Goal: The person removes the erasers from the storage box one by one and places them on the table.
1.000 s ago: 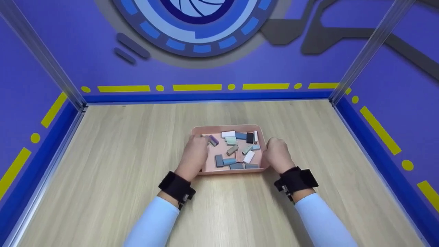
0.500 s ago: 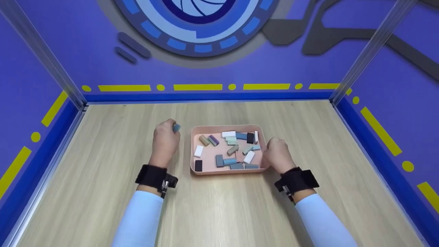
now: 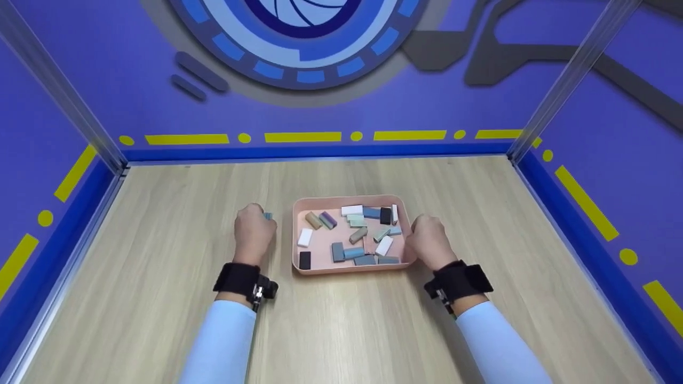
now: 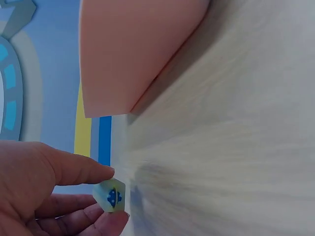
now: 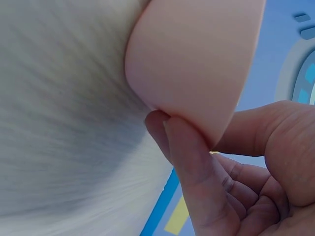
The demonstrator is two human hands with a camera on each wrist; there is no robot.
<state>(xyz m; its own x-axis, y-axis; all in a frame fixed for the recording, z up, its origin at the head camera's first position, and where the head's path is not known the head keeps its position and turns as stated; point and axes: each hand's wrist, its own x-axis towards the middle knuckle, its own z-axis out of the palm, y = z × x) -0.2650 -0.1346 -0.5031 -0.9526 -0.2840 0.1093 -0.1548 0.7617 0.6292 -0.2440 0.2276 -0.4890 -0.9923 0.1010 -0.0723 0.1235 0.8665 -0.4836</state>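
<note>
Left of pink tray [image 3: 352, 269]: left hand [image 3: 254, 232] pinches pale block [image 4: 112, 195], blue emblem, no readable writing; right hand [image 3: 429, 245] grips tray rim.

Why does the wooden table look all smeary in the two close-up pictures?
Left wrist view: the pale wooden table is streaked with motion blur, while the small pale green block pinched by the left hand stays sharp. Right wrist view: the table is smeared too, and the pink plastic tray looks soft. Head view: evenly lit and clear.
</note>
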